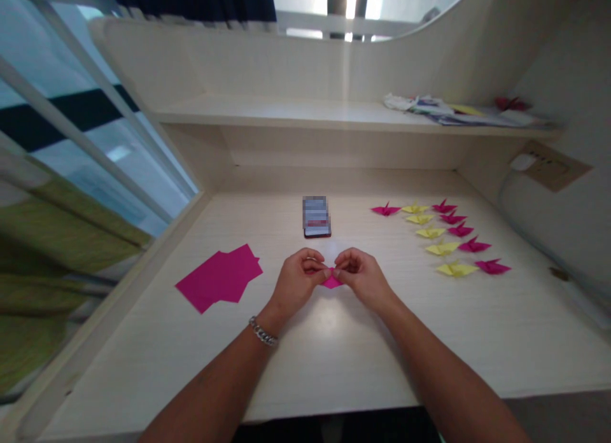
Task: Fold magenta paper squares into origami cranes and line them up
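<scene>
A small folded piece of pink origami paper (331, 281) is pinched between both hands just above the desk, its upper edges covered by the fingers. My left hand (301, 274), with a chain bracelet at the wrist, grips its left side between thumb and fingers. On the other side my right hand (360, 271) holds it the same way, the two thumbs close together. Flat pink paper sheets (217, 277) lie overlapping to the left. Folded paper cranes stand at the right, with yellow cranes (442, 247) in one row and pink cranes (474, 245) beside them.
A phone (316, 217) lies beyond my hands, its screen blurred. One more pink crane (386, 209) sits left of the rows. Papers and plastic (458, 111) rest on the shelf (286, 112). A socket with a plug (548, 166) is on the right wall; bed rails (81, 55) run at left.
</scene>
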The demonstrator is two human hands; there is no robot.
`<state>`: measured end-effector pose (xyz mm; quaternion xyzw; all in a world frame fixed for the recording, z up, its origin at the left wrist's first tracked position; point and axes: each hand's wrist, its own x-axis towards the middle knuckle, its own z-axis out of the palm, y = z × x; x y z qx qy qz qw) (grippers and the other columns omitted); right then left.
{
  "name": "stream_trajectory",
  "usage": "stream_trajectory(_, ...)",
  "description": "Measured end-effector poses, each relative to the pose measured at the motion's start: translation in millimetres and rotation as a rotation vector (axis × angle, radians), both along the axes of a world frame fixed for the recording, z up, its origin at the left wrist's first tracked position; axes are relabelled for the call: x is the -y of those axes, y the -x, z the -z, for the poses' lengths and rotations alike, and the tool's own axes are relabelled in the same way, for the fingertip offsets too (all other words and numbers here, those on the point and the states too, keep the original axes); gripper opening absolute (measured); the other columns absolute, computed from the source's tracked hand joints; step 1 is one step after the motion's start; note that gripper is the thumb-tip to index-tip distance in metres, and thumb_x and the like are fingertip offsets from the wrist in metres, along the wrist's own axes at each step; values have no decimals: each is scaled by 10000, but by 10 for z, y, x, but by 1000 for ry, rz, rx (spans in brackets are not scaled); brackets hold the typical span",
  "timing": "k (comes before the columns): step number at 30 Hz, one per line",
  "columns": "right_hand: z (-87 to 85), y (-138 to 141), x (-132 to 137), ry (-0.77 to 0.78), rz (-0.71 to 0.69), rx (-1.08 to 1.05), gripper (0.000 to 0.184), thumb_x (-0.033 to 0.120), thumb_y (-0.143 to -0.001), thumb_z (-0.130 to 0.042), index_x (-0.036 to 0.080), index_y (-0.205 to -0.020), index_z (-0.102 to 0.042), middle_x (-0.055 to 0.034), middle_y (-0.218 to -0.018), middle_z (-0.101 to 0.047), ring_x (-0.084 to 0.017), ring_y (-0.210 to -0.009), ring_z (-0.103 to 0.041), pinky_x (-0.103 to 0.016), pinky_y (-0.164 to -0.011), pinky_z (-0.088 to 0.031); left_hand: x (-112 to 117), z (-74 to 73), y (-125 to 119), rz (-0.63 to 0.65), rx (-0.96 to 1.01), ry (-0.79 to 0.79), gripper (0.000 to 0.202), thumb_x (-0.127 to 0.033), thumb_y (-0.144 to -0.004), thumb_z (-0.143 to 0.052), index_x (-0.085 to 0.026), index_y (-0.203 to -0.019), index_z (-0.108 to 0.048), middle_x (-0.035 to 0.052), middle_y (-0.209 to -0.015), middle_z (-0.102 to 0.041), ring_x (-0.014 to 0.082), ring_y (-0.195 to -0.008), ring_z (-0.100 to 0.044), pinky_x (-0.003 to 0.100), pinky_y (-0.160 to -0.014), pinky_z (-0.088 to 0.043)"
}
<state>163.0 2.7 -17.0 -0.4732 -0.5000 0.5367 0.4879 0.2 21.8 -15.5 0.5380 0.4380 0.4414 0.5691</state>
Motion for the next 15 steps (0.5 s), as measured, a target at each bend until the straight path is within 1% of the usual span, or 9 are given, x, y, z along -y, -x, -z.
stream_trajectory(4, -1, -45, -11, 18, -43, -8, 237, 227, -628, -718, 177, -827, -600, 18, -650, -615, -119, -579, -559, -243, -561, -427, 1, -63, 12, 47, 28, 86, 284, -142, -605, -747, -135, -831, -575, 7, -618, -673, 131, -562, -626, 241, -569, -493)
stream_trajectory(9, 49, -99, -43, -33, -59, 60, 200, 234, -716, -641, 182, -910, -629, -7, -732, -649, -140, -668, -589, -271, -646, -450, -31, -77, 62, 67, 49, 117, 262, -152, -631, -731, -116, -867, -623, 26, -656, -692, 126, -574, -633, 241, -580, -515)
stream_trajectory(10, 43, -101, -42, -61, -27, 97, 192, 240, -741, -620, 185, -924, -634, -18, -763, -660, -151, -700, -599, -285, -677, -458, -40, -68, 73, 60, 48, 108, 272, -164, -641, -729, -114, -890, -630, 33, -676, -699, 131, -587, -640, 250, -595, -525)
stream_trajectory(12, 10, -94, -22, -152, 109, 213, 180, 256, -782, -589, 195, -940, -650, -46, -859, -676, -175, -785, -610, -316, -750, -463, -56, -43, 88, 15, 29, 70, 297, -194, -667, -725, -117, -941, -638, 43, -713, -711, 145, -621, -657, 274, -631, -545)
stream_trajectory(14, -39, -72, 12, -259, 263, 349, 174, 275, -810, -575, 206, -934, -676, -69, -950, -674, -197, -861, -602, -338, -809, -452, -58, -24, 89, -65, -19, 1, 315, -230, -697, -716, -127, -985, -640, 52, -749, -721, 161, -661, -672, 297, -669, -557)
stream_trajectory(15, -60, -56, 29, -294, 295, 399, 176, 286, -819, -573, 212, -927, -690, -75, -960, -674, -204, -872, -598, -342, -814, -450, -50, -21, 83, -104, -50, -40, 317, -249, -713, -708, -134, -1001, -641, 56, -771, -725, 168, -687, -679, 306, -691, -559)
